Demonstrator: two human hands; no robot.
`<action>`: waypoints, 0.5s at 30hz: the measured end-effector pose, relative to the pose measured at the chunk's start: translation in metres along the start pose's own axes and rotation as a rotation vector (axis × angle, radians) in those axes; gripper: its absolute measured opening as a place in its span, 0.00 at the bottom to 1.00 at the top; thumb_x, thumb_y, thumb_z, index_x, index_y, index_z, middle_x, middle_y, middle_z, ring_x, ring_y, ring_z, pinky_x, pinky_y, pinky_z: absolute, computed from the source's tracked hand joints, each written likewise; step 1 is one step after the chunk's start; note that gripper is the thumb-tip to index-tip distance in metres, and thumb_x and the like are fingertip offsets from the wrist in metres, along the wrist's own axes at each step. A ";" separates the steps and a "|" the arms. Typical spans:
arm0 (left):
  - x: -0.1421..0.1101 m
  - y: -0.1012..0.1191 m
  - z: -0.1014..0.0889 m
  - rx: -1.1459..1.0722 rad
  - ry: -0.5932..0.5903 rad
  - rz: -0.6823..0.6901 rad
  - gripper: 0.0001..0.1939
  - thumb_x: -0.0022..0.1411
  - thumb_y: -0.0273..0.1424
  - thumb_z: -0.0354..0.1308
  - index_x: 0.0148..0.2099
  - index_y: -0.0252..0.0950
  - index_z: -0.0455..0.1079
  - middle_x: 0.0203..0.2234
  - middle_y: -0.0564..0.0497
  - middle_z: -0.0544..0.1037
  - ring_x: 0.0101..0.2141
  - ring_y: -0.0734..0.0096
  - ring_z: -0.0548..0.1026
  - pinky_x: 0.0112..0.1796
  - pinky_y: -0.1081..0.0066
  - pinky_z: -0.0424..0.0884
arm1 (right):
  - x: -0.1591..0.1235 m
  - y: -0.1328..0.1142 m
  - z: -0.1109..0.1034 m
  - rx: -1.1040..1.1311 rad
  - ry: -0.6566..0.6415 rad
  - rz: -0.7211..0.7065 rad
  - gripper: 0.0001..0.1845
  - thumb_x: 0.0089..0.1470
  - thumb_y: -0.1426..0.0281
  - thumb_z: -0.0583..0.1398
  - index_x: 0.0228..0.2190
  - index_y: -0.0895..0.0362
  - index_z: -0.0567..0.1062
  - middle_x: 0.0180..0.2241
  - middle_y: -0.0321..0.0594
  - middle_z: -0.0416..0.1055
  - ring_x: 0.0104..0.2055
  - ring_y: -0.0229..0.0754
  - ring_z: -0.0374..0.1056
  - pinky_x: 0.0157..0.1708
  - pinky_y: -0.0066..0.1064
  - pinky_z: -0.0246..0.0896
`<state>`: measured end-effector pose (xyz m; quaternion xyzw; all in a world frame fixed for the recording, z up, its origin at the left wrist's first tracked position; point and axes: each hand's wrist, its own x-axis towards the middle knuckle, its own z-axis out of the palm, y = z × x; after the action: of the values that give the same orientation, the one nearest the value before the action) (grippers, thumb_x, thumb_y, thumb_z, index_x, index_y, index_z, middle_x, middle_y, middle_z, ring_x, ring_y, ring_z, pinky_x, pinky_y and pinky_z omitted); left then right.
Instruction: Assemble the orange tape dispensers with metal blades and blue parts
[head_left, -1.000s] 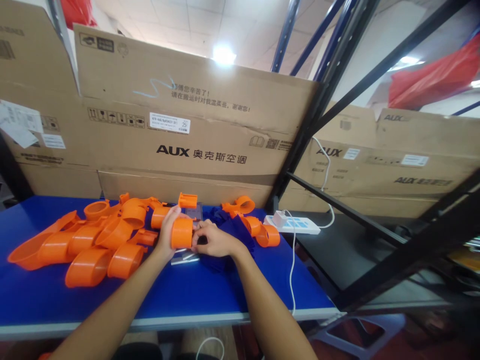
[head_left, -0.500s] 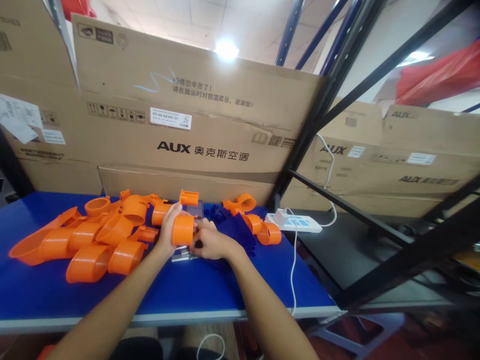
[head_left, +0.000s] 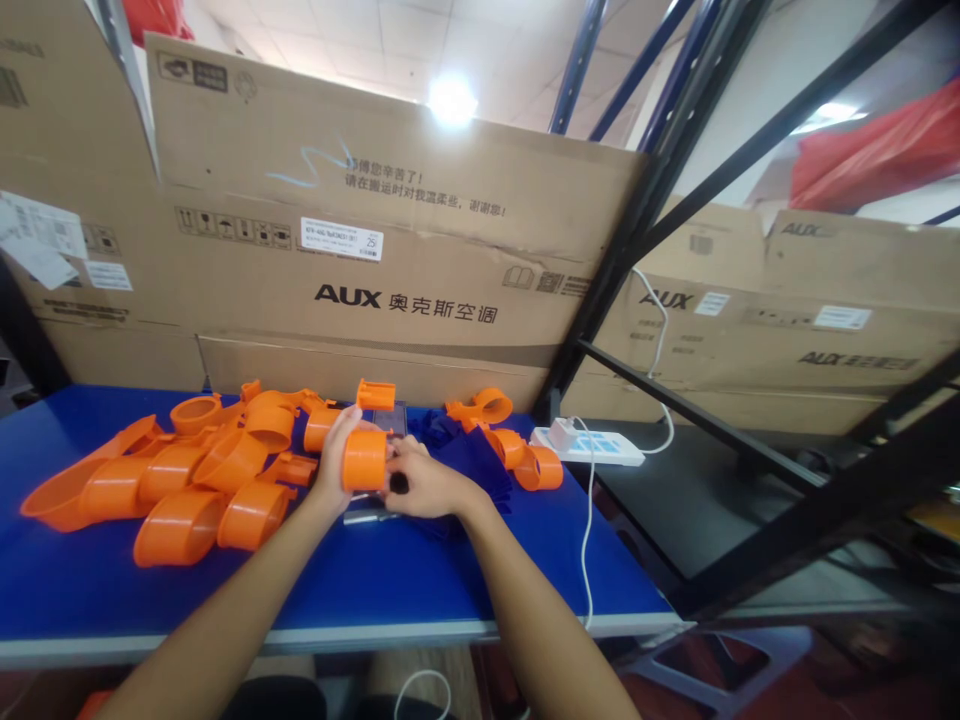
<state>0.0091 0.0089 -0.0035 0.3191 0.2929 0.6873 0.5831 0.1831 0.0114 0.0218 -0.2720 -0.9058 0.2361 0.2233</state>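
My left hand (head_left: 335, 462) is closed around an orange plastic part (head_left: 365, 461) with a wide ring and a smaller ribbed end sticking up above the fingers. At the right side of that ring is my right hand (head_left: 420, 480), its fingers bent and pressed together against the rim; what they pinch, if anything, is hidden. A dark spot shows in the curl of this hand. Beneath both hands lies a flat silvery object (head_left: 367, 515), mostly covered. Just right of my right hand are dark blue pieces (head_left: 480, 465) that look like cloth.
Many similar orange parts (head_left: 180, 525) are heaped on the blue tabletop (head_left: 300, 600) at left. Several more orange parts (head_left: 540, 467) lie at right, near a white power strip (head_left: 600, 445) with a cable. Large cardboard boxes (head_left: 405, 250) and a black shelf post (head_left: 637, 230) stand behind.
My right hand's fingers have shifted slightly at the ring's edge. The orange part in my left hand stays in nearly the same place.
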 end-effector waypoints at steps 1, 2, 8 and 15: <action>0.001 0.001 -0.001 -0.003 0.007 0.012 0.24 0.53 0.52 0.68 0.36 0.37 0.69 0.23 0.51 0.79 0.24 0.60 0.81 0.25 0.67 0.75 | 0.000 0.000 -0.002 0.075 0.048 0.001 0.06 0.45 0.75 0.68 0.26 0.56 0.77 0.38 0.39 0.71 0.47 0.48 0.63 0.54 0.40 0.56; 0.002 0.001 -0.001 -0.008 0.016 0.026 0.24 0.54 0.52 0.68 0.35 0.37 0.69 0.24 0.51 0.79 0.24 0.61 0.82 0.25 0.67 0.75 | -0.001 0.001 -0.005 0.136 0.093 0.005 0.06 0.45 0.76 0.67 0.25 0.56 0.76 0.35 0.37 0.71 0.44 0.46 0.65 0.53 0.39 0.58; 0.002 0.003 0.000 -0.007 0.044 0.046 0.25 0.52 0.51 0.69 0.38 0.38 0.68 0.24 0.53 0.79 0.22 0.62 0.81 0.22 0.69 0.72 | -0.002 0.018 -0.021 0.354 0.383 0.069 0.02 0.57 0.69 0.59 0.31 0.54 0.70 0.29 0.34 0.73 0.32 0.41 0.72 0.35 0.31 0.65; -0.004 -0.001 0.002 0.048 0.019 -0.022 0.25 0.52 0.50 0.69 0.42 0.38 0.68 0.23 0.52 0.79 0.21 0.58 0.81 0.19 0.69 0.69 | 0.005 0.038 -0.023 0.537 0.753 0.138 0.12 0.60 0.59 0.60 0.42 0.53 0.68 0.21 0.27 0.66 0.20 0.35 0.64 0.20 0.25 0.57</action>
<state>0.0115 0.0054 -0.0036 0.3229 0.3183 0.6766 0.5801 0.2061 0.0502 0.0205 -0.3310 -0.6481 0.3615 0.5828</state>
